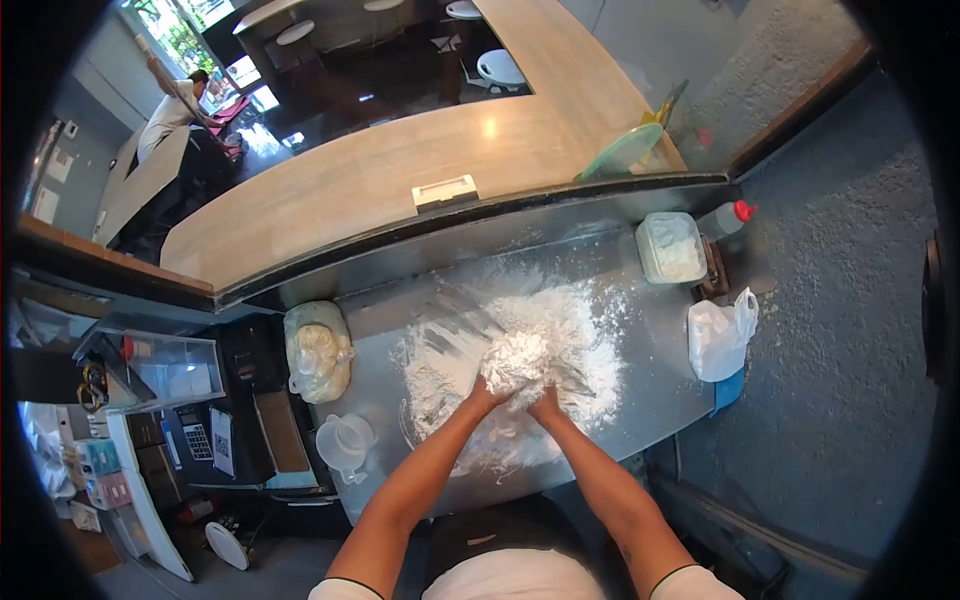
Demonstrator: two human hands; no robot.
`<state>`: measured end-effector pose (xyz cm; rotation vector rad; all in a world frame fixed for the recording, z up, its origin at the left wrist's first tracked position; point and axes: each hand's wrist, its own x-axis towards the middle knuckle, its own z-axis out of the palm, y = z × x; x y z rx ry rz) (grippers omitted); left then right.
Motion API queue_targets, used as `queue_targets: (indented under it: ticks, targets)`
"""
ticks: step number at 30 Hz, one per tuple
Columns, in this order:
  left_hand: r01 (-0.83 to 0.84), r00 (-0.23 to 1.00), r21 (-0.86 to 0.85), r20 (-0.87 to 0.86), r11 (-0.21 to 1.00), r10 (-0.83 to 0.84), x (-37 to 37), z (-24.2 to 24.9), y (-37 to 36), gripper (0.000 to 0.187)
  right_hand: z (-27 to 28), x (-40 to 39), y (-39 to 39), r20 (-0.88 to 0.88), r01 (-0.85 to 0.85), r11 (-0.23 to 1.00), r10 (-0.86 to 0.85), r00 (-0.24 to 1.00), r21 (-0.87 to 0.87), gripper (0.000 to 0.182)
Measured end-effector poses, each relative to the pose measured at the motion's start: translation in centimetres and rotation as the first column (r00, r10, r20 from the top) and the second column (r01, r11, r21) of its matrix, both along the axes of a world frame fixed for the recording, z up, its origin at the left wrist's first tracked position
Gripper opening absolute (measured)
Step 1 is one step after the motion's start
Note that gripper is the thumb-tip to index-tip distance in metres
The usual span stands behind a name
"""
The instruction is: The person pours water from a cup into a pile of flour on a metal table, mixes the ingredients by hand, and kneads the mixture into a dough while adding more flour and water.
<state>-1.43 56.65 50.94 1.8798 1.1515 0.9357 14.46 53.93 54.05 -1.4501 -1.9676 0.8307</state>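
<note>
Both my hands are together at the middle of the metal table (650, 370), in a mound of white powder (518, 355). My left hand (488, 393) is at the mound's lower left side and my right hand (543, 400) at its lower right. The powder covers the fingers of both hands, so their shape is hidden. Around the mound, more powder is spread over the metal in a wide patch. A clear plastic jug (345, 442) stands left of my left forearm, and a bag of pale dough-like stuff (320, 352) lies behind it.
At the right edge are a tub of white powder (672, 248), a bottle with a red cap (728, 217) and a white plastic bag (718, 338). Beyond the table's raised back edge runs a wooden counter (380, 165). A person (172, 115) is far off at the upper left.
</note>
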Motion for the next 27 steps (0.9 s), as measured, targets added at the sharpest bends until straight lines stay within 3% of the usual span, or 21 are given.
queue_targets:
  ticks: [1, 3, 4, 5, 7, 8, 9, 11, 12, 13, 15, 16, 17, 19, 20, 22, 24, 26, 27]
  targets:
    - [-0.013, 1.0, 0.011, -0.003, 1.0, 0.013, -0.4, 0.7, 0.2, 0.044, 1.0, -0.2, 0.6, -0.003, -0.013, 1.0, 0.013, 1.0, 0.011, 0.047]
    - [-0.089, 0.981, -0.157, 0.157, 0.984, 0.114, -1.2, 1.5, -0.6, 0.041, 4.2, -0.2, 1.3, -0.268, 0.017, 0.992, -0.049, 0.962, -0.123, 0.047]
    - [-0.112, 0.99, 0.014, -0.088, 0.994, 0.112, -1.0, 1.8, -0.1, 0.037, 5.6, 0.4, 2.1, -0.044, -0.08, 0.996, 0.078, 0.996, -0.045, 0.048]
    - [-0.122, 0.989, 0.018, -0.085, 0.992, 0.123, -0.9, 2.2, -0.2, 0.037, 6.7, 0.4, 2.8, -0.042, -0.091, 0.995, 0.089, 0.995, -0.041, 0.048]
    - [-0.283, 0.924, -0.189, 0.21, 0.94, 0.32, -1.0, 2.6, -0.7, 0.035, 7.5, 0.8, 4.0, -0.035, -0.037, 0.993, 0.034, 0.999, -0.108, 0.047]
    - [-0.144, 0.981, -0.073, -0.144, 0.987, 0.132, -1.7, 2.5, 0.3, 0.034, 7.9, 1.5, 5.0, -0.07, -0.087, 0.956, 0.07, 0.995, -0.28, 0.047]
    - [-0.164, 0.978, -0.08, -0.142, 0.983, 0.152, -1.9, 3.5, -0.1, 0.034, 8.4, 2.2, 6.0, -0.068, -0.106, 0.952, 0.09, 0.994, -0.286, 0.047]
    - [-0.2, 0.938, -0.093, -0.306, 0.975, 0.163, -2.1, 6.4, -1.4, 0.034, 9.4, 3.7, 8.5, 0.013, -0.41, 0.904, 0.415, 0.91, -0.122, 0.047]
    - [-0.24, 0.929, -0.029, -0.296, 0.97, 0.221, -2.0, 3.4, -2.5, 0.041, 7.2, 5.7, 10.8, 0.341, -0.612, 0.791, 0.582, 0.738, -0.027, 0.051]
    - [-0.267, 0.922, -0.034, -0.299, 0.963, 0.245, -2.1, 3.6, -4.2, 0.041, 7.4, 6.6, 12.8, 0.186, -0.572, 0.8, 0.6, 0.778, -0.182, 0.06]
    - [-0.372, 0.808, 0.201, -0.41, 0.906, 0.423, -2.7, 5.8, -8.1, 0.049, 9.1, 7.5, 17.4, 0.252, -0.55, 0.774, 0.627, 0.738, -0.314, 0.077]
    - [-0.351, 0.859, -0.028, -0.409, 0.936, 0.31, -3.2, 7.7, -10.5, 0.062, 9.0, 8.0, 19.5, 0.316, -0.528, 0.769, 0.633, 0.707, -0.359, 0.083]
    - [-0.36, 0.866, -0.11, -0.408, 0.926, 0.289, -3.5, 8.4, -12.2, 0.062, 8.7, 8.5, 20.9, 0.307, -0.548, 0.754, 0.652, 0.694, -0.363, 0.083]
    - [-0.436, 0.828, -0.145, -0.452, 0.888, 0.332, -3.7, 8.8, -15.5, 0.061, 7.7, 8.7, 23.2, 0.245, -0.427, 0.819, 0.536, 0.808, -0.384, 0.097]
    - [-0.474, 0.798, -0.135, -0.483, 0.87, 0.359, -3.6, 8.6, -16.7, 0.061, 6.7, 8.0, 23.5, 0.236, -0.438, 0.813, 0.544, 0.805, -0.384, 0.097]
    - [-0.52, 0.755, -0.123, -0.529, 0.845, 0.387, -2.5, 6.7, -18.2, 0.06, 5.1, 5.9, 22.2, 0.513, -0.498, 0.814, 0.577, 0.635, -0.3, 0.104]
    - [-0.549, 0.731, -0.107, -0.542, 0.829, 0.415, -0.1, 4.5, -17.3, 0.059, 3.6, 3.8, 18.3, 0.435, -0.496, 0.749, 0.661, 0.612, -0.44, 0.097]
    - [-0.56, 0.723, -0.076, -0.53, 0.825, 0.442, 2.4, 3.1, -14.4, 0.059, 1.2, 3.2, 14.7, 0.364, -0.679, 0.629, 0.776, 0.516, -0.378, 0.071]
    - [-0.555, 0.729, -0.062, -0.517, 0.83, 0.449, 3.5, 2.5, -12.7, 0.058, -1.3, 2.6, 13.5, 0.399, -0.791, 0.499, 0.846, 0.354, -0.354, 0.06]
